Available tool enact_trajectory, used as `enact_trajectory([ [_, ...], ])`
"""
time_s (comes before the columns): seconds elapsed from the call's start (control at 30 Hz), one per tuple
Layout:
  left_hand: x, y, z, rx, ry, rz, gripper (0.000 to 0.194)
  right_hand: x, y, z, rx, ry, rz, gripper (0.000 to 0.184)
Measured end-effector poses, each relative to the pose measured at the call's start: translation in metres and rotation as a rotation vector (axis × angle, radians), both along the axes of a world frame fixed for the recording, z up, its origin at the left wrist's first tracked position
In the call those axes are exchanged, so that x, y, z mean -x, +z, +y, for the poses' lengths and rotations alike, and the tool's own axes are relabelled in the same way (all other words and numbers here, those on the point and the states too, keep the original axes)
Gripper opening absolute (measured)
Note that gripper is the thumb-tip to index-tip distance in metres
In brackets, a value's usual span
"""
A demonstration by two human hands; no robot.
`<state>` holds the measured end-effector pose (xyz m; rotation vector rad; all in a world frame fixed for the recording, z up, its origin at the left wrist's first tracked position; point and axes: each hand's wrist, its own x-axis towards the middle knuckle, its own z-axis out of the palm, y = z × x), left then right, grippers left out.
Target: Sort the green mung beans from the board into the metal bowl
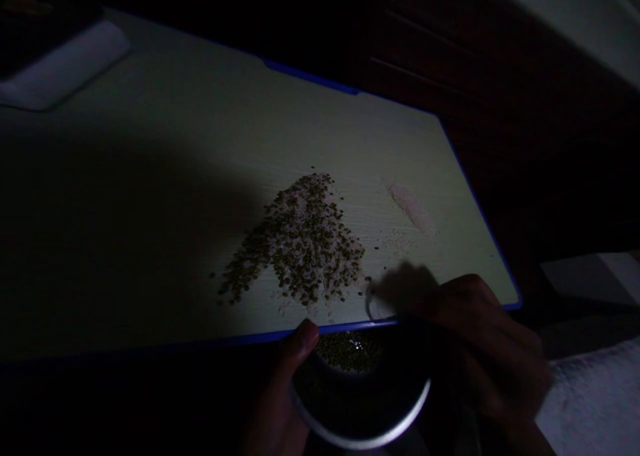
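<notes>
My left hand (290,383) grips a round bowl (373,439) with a shiny pale rim, its thumb over the side nearest the table edge. Inside the bowl, just under the edge, lie green beans (350,351) that look like mung beans. My right hand (483,339) is over the table's front corner, right of the bowl, with its fingers curled together. By its fingertips a thin curved outline shows on the tabletop; I cannot make out what it is. A pile of green beans mixed with pale grains (307,239) lies left of that hand, with a few beans scattered around.
The pale tabletop (360,136) has a blue edge. To the right of the mixed pile is a small strip of pale grains (411,206). A white-sided box-like object (70,63) stands at the far left. The light is dim, and a shadow covers the left side.
</notes>
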<state>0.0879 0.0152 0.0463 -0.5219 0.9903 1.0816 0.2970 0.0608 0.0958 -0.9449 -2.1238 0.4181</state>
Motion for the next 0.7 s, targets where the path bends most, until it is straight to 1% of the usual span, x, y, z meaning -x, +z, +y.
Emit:
enact_trajectory([
  [0.07, -0.001, 0.003, 0.001, 0.024, 0.003, 0.028, 0.057, 0.003, -0.001, 0.001, -0.008, -0.035, -0.008, 0.047],
  [0.13, 0.0, 0.005, 0.001, 0.042, 0.006, 0.054, 0.058, 0.005, -0.002, 0.004, -0.01, -0.107, -0.024, 0.041],
  [0.23, 0.001, 0.004, -0.002, 0.029, 0.0, 0.071, 0.057, 0.005, -0.002, 0.012, -0.009, -0.249, -0.08, 0.03],
  [0.3, 0.001, 0.001, -0.003, 0.003, -0.003, 0.061, 0.057, 0.004, -0.002, 0.017, -0.012, -0.314, -0.114, 0.028],
  [0.37, 0.001, -0.001, -0.003, -0.018, -0.004, 0.043, 0.058, 0.004, -0.001, 0.021, -0.018, -0.317, -0.105, 0.029],
  [0.43, 0.001, -0.003, -0.003, -0.029, 0.006, 0.041, 0.059, 0.004, 0.002, 0.025, -0.04, -0.288, -0.064, 0.031],
  [0.5, 0.001, -0.004, -0.003, -0.012, 0.002, 0.035, 0.061, 0.006, 0.004, 0.028, -0.056, -0.272, -0.059, 0.033],
  [0.6, 0.002, -0.004, -0.003, 0.02, 0.014, 0.021, 0.06, 0.008, 0.009, 0.035, -0.057, -0.286, -0.124, 0.035],
  [0.7, 0.003, -0.005, -0.003, 0.001, 0.037, 0.013, 0.063, 0.01, 0.012, 0.042, -0.071, -0.298, -0.178, 0.037],
])
